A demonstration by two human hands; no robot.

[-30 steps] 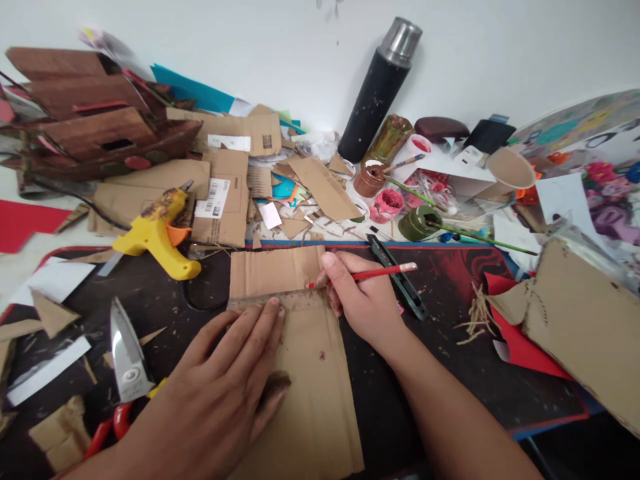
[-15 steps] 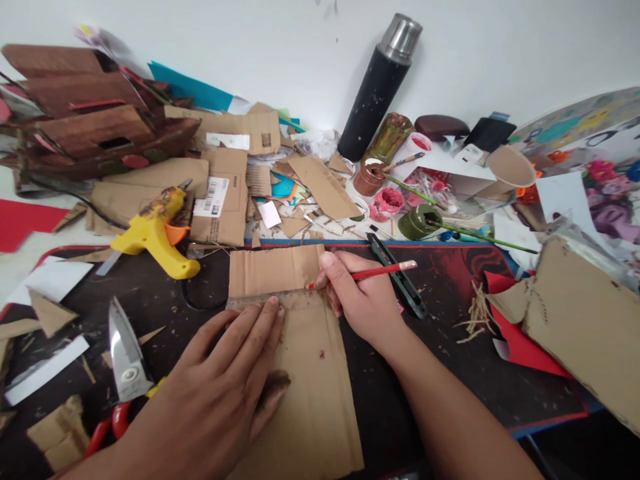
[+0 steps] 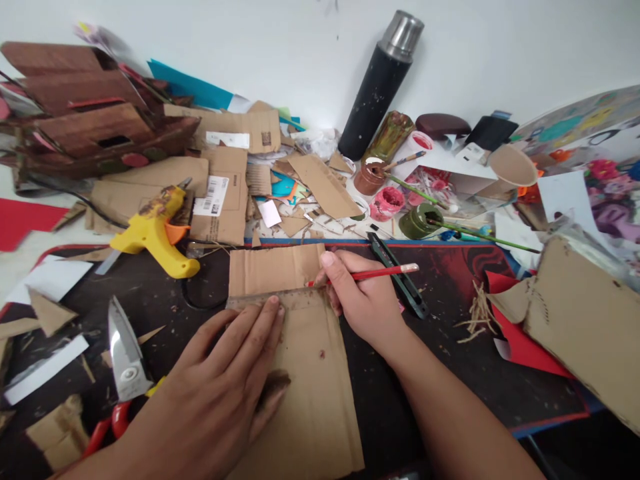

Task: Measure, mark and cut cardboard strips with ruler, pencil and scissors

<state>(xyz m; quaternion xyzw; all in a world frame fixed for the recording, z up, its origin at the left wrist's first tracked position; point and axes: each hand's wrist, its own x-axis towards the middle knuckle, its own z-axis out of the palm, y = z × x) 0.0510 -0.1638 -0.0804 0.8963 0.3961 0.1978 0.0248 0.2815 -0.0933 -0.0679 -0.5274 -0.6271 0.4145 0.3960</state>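
A piece of brown cardboard [image 3: 315, 387] lies on the dark mat. Across its upper part rests a clear, smudged ruler [image 3: 300, 298]. My left hand [image 3: 233, 367] is laid flat over the ruler and cardboard, its fingers stretched out and pressing down. At the cardboard's upper right edge, my right hand [image 3: 367, 300] is closed around a red pencil [image 3: 383, 272]. The pencil's tip points left, close to the ruler's upper edge; whether it touches the cardboard is hard to tell. A dark green box cutter [image 3: 400, 283] lies just beyond my right hand.
Red-handled scissors [image 3: 127, 367] and a yellow glue gun [image 3: 157, 233] lie on the left. Behind are cardboard scraps [image 3: 323, 183], open paint jars [image 3: 385, 202] and a black thermos [image 3: 375, 97]. A brown cardboard model [image 3: 95, 120] stands back left; a cardboard sheet [image 3: 585, 320] sits right.
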